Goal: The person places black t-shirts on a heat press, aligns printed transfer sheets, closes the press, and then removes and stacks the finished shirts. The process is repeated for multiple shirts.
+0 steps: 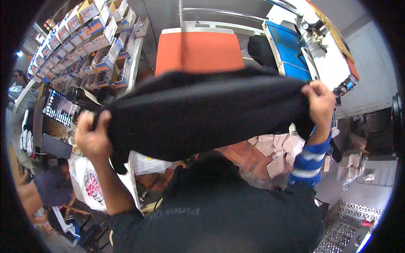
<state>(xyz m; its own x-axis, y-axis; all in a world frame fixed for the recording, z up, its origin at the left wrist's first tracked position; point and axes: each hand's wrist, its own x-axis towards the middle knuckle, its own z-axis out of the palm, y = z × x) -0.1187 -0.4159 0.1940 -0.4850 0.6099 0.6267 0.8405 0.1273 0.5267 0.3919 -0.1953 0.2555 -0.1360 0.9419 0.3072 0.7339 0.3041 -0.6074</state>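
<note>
Fingers of the left hand [93,137] and right hand [321,103] grip opposite ends of a black cloth [206,111], spread between them before an orange board [198,50], where an even, level pull should best smooth out creases.

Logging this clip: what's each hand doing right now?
Left hand: closed, gripping one end of the black cloth.
Right hand: closed, gripping the cloth's other end.
</note>
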